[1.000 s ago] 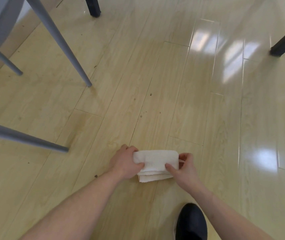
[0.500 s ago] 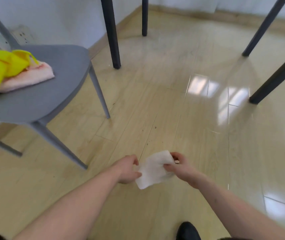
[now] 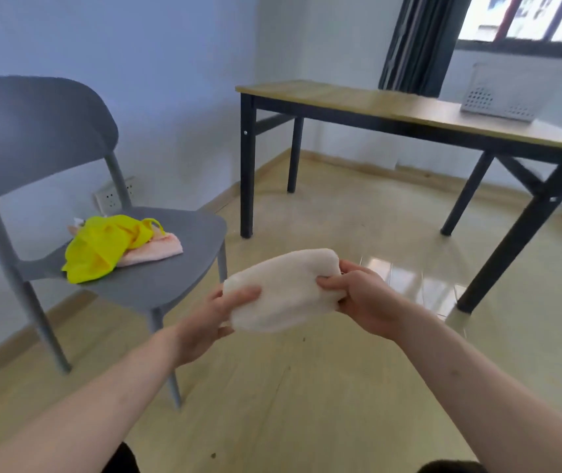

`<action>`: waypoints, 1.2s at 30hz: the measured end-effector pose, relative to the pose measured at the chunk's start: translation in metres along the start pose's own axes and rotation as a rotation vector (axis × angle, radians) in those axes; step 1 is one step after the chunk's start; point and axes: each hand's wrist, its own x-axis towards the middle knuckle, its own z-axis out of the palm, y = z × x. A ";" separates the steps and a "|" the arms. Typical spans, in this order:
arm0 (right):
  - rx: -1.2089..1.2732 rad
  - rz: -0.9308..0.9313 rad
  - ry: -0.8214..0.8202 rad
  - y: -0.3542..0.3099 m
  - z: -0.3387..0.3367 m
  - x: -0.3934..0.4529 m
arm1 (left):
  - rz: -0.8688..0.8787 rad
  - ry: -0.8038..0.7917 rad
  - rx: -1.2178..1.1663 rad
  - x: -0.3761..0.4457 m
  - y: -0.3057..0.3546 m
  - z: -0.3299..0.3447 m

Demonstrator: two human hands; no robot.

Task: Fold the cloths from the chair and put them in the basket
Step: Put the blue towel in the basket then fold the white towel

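Change since 1 second ago: folded white cloth (image 3: pixel 283 290) lifted off the floor into the air, view raised to the room. Cloth spans both hands: left hand (image 3: pixel 204 322) pinches its left end, right hand (image 3: pixel 363 302) grips its right end. Right of the grey chair (image 3: pixel 129 268), which carries 1 yellow cloth (image 3: pixel 102 247) over 1 pink cloth (image 3: pixel 156 250). White basket (image 3: pixel 498 93) on table (image 3: pixel 375 104), well beyond the chair.

No legible text, label or number on anything here.
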 end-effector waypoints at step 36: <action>0.146 0.300 0.380 0.043 0.004 0.082 | -0.267 0.438 -0.007 0.093 0.007 0.035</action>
